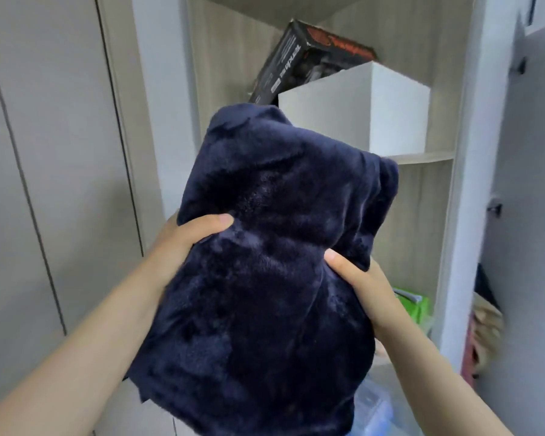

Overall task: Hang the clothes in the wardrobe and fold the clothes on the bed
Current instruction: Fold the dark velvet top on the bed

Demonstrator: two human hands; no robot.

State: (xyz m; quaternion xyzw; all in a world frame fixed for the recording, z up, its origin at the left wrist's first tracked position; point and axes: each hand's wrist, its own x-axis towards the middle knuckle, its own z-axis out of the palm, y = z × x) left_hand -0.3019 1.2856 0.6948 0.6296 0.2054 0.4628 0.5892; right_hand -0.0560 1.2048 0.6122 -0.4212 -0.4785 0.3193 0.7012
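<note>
A folded dark navy fleece garment (274, 247) fills the middle of the view, held up in front of an open wardrobe shelf unit (422, 157). My left hand (186, 240) grips its left edge with the thumb on top. My right hand (359, 278) grips its right edge, thumb pressed into the fabric. The garment's top end reaches the level of the shelf and hides part of the boxes behind it.
A white box (375, 105) and a tilted black box (302, 58) stand on the shelf. A green packet (414, 305) lies in the compartment below. Closed grey wardrobe doors (51, 152) are at the left, an open door (523, 184) at the right. Clear plastic items (378, 407) sit below.
</note>
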